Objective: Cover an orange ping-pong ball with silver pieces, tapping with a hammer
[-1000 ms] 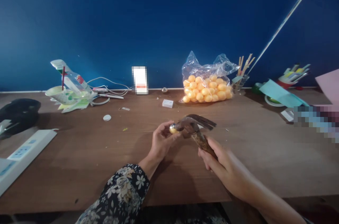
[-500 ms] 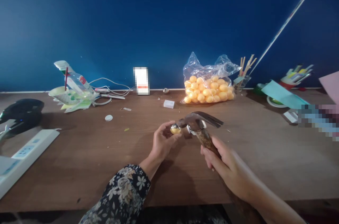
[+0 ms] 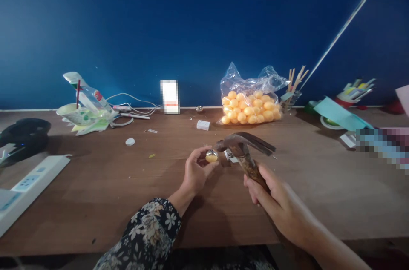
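Observation:
My left hand (image 3: 195,172) pinches a small yellow ball (image 3: 211,157) with a shiny metal piece on top, low over the brown table (image 3: 105,185). My right hand (image 3: 274,199) is wrapped round the wooden handle of a claw hammer (image 3: 243,150). The hammer's head hangs just to the right of and slightly above the ball, close to it. A small white object lies on the table under the hammer head, partly hidden.
A clear bag of yellow balls (image 3: 251,106) stands at the back by the blue wall. A small white box (image 3: 203,124), a white cap (image 3: 130,142), a tipped bottle with cables (image 3: 91,99), a power strip (image 3: 22,187) and paper sheets (image 3: 341,114) lie around.
The hammer head has lifted and shifted slightly right, off the ball. My left hand keeps the ball in about the same place.

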{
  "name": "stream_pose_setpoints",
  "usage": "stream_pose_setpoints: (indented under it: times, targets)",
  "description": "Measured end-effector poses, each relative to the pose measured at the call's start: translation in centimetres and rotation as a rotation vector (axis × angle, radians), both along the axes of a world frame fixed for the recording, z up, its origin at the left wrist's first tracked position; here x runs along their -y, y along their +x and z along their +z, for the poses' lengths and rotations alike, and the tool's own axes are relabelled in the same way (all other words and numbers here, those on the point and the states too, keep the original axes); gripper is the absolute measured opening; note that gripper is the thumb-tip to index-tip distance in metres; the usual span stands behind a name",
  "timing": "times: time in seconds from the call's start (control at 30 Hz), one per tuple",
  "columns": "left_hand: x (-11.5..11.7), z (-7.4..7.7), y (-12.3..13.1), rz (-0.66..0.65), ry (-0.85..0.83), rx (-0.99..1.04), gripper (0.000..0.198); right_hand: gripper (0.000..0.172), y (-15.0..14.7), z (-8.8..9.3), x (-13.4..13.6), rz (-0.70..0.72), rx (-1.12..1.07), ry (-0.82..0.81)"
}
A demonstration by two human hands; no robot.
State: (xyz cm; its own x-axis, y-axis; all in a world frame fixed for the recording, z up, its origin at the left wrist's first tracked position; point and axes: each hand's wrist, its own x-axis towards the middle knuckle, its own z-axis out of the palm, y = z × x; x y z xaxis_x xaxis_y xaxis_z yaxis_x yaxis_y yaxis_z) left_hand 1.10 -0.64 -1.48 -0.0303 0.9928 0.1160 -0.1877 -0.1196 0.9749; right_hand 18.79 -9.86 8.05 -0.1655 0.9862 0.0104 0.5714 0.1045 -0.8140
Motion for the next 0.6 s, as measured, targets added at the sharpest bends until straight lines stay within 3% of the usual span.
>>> stream_pose_setpoints:
  times: [0.2,0.4,0.6]
  targets:
    - [-0.1,-0.1,0.0,-0.029,0.014,-0.004,0.045,0.014,-0.2,-0.4,-0.4,0.048,0.023,-0.031]
    - [0.2,0.1,-0.1,0.011,0.038,-0.107,0.056,0.021,0.2,0.9,-0.3,0.018,0.013,0.002]
    - [0.0,-0.7,-0.5,0.032,0.074,-0.189,0.042,0.015,-0.5,0.5,0.1,0.026,0.036,-0.016]
